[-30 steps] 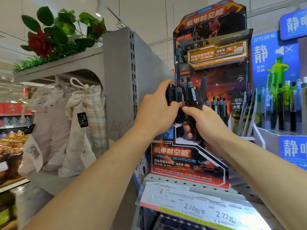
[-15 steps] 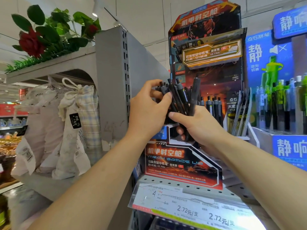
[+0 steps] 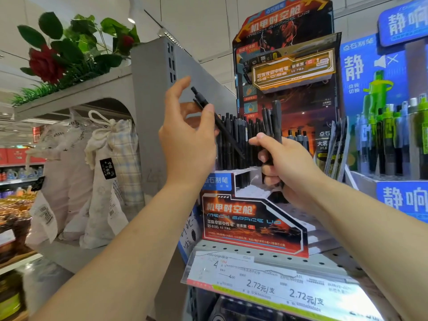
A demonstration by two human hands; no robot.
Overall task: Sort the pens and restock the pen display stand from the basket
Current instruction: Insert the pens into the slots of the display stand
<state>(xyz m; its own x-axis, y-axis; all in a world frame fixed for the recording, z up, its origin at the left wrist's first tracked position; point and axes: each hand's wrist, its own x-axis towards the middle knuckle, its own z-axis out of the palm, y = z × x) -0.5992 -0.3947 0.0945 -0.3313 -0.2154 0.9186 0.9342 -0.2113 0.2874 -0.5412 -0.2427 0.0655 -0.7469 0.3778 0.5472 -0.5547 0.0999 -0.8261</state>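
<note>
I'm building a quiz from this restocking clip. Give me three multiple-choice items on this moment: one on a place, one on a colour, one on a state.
1. Where is the right hand's bundle of pens?
A. In front of the pen display stand
B. On the price label strip
C. Beside the rose

2. What colour is the single pen in the left hand?
A. Green
B. Black
C. Red

3. How is that single pen held?
A. Upright
B. Tilted, clicker end up-left
C. Lying flat on the shelf

Answers:
1 A: the right hand grips the bundle of pens before the pen display stand.
2 B: the single pen is dark throughout.
3 B: the left hand pinches it slanted.
</note>
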